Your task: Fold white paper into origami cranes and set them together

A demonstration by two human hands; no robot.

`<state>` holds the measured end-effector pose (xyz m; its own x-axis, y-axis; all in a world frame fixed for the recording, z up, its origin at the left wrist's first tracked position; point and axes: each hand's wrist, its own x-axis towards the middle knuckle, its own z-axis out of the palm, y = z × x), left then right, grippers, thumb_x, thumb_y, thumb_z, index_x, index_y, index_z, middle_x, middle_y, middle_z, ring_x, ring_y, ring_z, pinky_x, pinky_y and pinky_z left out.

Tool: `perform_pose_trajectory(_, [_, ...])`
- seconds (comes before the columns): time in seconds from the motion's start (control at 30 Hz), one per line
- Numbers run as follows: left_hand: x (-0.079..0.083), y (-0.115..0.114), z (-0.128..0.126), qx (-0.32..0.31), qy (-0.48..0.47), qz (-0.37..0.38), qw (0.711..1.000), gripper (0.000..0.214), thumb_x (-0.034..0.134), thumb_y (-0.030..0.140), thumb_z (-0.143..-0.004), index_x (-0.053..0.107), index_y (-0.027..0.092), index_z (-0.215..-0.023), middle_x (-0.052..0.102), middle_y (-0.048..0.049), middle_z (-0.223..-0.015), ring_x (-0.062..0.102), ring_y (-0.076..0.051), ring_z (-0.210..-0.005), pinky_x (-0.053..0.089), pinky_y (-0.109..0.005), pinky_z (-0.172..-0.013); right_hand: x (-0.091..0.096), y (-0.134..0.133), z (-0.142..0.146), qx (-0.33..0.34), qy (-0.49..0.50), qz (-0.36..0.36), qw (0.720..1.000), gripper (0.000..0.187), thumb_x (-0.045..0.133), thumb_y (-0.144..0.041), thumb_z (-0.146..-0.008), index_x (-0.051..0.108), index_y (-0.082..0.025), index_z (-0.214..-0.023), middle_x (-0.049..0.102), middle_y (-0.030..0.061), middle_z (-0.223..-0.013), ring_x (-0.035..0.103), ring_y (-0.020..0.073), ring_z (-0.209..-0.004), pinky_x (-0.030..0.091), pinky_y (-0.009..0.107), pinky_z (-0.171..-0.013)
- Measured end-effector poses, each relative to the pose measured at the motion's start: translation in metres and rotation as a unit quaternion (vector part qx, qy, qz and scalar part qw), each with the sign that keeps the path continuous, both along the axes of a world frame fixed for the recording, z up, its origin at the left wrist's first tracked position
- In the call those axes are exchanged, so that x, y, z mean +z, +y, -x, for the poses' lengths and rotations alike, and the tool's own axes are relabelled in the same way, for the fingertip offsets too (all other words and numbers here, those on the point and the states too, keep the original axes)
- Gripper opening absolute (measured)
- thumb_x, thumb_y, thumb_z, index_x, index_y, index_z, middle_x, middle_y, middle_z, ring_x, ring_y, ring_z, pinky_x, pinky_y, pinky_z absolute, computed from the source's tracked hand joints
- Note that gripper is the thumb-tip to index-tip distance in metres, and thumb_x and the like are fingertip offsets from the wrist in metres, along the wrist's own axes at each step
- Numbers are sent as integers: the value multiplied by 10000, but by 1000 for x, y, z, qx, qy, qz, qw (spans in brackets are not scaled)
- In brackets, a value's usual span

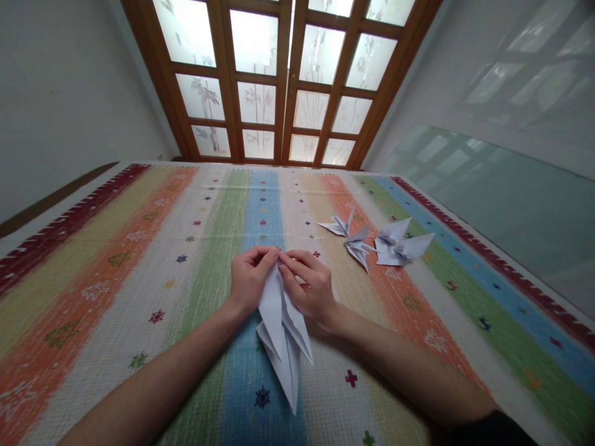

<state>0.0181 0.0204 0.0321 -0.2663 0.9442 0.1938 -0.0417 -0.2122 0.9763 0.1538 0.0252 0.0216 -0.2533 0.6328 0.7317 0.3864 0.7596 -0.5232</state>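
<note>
A striped mat (pixel 139 260) covers the floor in bands of red, yellow, orange, green and blue, dotted with small stars and trees. At its far edge stands a wooden door (pixel 283 80) with frosted panes.

Near the middle of the mat the left hand (pixel 251 275) is curled closed, thumb and forefinger pinching the top tip of a folded paper (pixel 281 322). The paper is plain white and crisply creased. It forms a long narrow shape, pointed at the top between the two hands. Below them it widens a little, then splits into layered flaps that end in sharp points toward the person. Its lowest point hangs over the blue stripe; whether it touches the mat I cannot tell.

The right hand (pixel 309 285) is closed as well. Its fingertips meet the left's at the same top tip, and its palm sits against the paper's right edge.

Farther right, three white paper cranes (pixel 360 246) lie close together on the mat, well apart from the hands. Beyond them a pale green glass panel (pixel 511 204) lines the wall
</note>
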Motion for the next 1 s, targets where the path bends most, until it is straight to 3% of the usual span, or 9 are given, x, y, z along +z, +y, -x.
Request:
perform_pose_trajectory(0.37, [5,-1,2,53,85,-23,995,191,676,344,-757,730,173,-691,722,-19,-652,638,-149,-603,508,-248,-604,0,-5,0,28,12,-6,1000,273,537,-233,-918,699,-209,-1137,704,96,-977,668,195,-869,570,348,-764])
perform_pose_trajectory(0.6, [4,0,4,68,87,-19,994,216,646,350,-776,729,170,-691,706,-13,-638,616,-148,-592,490,-242,-579,-2,-3,3,47,74,132,987,248,622,-257,-843,692,-238,-1080,715,39,-905,622,134,-668,544,289,-649])
perform_pose_trajectory(0.87, [5,-1,2,32,85,-23,996,214,626,337,-803,763,176,-833,764,-43,-804,680,-184,-720,528,-279,-681,3,8,1,70,186,256,946,213,664,-314,-808,735,-231,-991,721,39,-864,643,146,-718,528,268,-624])
perform_pose_trajectory(1.0, [7,-2,0,8,60,-15,998,196,677,353,-762,752,174,-787,752,-41,-750,675,-176,-676,528,-270,-638,8,17,-1,87,229,314,917,171,676,-357,-788,756,-215,-840,725,22,-743,629,136,-632,511,256,-563])
